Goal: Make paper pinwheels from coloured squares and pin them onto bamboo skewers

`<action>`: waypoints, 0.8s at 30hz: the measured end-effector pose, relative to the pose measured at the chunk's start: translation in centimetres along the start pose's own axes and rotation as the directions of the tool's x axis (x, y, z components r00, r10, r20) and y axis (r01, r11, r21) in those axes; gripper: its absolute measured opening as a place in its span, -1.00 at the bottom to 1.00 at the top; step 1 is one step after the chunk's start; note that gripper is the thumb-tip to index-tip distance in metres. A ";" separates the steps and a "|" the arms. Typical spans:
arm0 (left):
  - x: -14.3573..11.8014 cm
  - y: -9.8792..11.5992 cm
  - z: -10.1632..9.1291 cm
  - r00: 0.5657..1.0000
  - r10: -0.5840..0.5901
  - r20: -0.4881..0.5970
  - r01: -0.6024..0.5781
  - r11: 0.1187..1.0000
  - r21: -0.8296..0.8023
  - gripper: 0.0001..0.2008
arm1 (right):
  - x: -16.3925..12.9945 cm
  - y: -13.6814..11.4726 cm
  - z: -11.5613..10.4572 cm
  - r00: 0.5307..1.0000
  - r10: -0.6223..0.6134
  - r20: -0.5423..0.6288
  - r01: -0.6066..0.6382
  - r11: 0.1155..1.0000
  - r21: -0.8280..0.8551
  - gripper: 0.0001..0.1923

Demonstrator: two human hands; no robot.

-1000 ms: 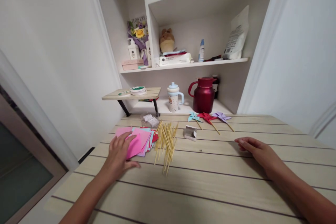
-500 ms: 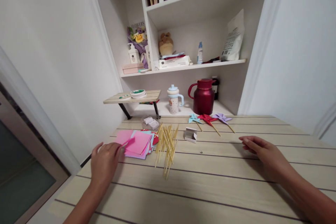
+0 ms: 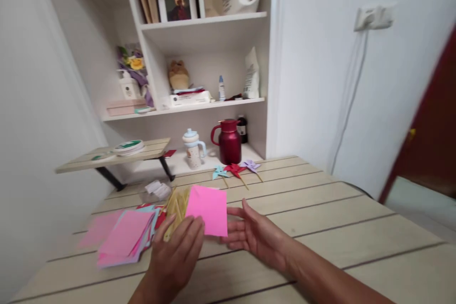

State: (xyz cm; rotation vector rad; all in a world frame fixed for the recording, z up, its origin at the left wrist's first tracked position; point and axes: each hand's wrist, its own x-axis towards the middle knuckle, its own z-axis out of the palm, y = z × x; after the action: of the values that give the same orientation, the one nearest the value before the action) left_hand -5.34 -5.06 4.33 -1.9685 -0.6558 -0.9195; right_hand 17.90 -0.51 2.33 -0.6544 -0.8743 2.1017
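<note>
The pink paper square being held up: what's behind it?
Behind the pink paper square, held by the left hand beside the right hand, yellow sticks peek out at its left. Whatever lies directly behind it on the table is covered.

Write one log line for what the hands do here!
left hand: holds pink sheet | right hand: open beside sheet | paper stack, sticks: on table
</note>
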 end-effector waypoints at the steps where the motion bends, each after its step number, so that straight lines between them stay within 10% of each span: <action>1: 0.2 0.6 1.0 1.000 0.017 -0.014 -0.018 1.000 -0.019 -0.68 | -0.1 -0.3 -0.4 0.999 -0.034 -0.019 0.034 0.999 0.011 -0.41; 7: 0.7 2.4 5.2 0.997 0.047 -0.054 -0.050 0.997 -0.056 -0.71 | -0.5 -1.7 -1.7 0.944 -0.210 -0.256 0.187 0.976 -0.111 -0.45; 14: 1.1 3.4 5.2 0.983 0.170 0.067 -0.162 0.981 -0.110 -0.73 | -0.3 -0.9 -1.6 0.898 -0.346 -0.272 0.293 0.931 -0.219 -0.27; 18: -0.4 2.9 5.6 0.982 -0.178 0.065 0.189 0.949 -0.254 -0.62 | -0.5 -1.6 -1.7 0.871 -0.402 -0.282 0.335 0.907 -0.255 -0.23; 20: -1.0 2.9 6.3 0.860 -0.502 0.091 0.497 0.786 -0.367 -0.61 | -0.6 -2.0 -1.9 0.859 -0.432 -0.276 0.354 0.889 -0.291 -0.26; 24: -1.0 3.1 7.4 0.393 -0.861 0.322 0.820 0.170 -0.546 -0.62 | -0.7 -2.2 -2.1 0.833 -0.498 -0.240 0.405 0.845 -0.348 -0.31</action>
State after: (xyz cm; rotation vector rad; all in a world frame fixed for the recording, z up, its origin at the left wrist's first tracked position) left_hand -1.05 -0.37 -0.74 -2.0223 -1.7093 -2.1518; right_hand 20.70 0.73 2.79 -0.8166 -1.0335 1.4019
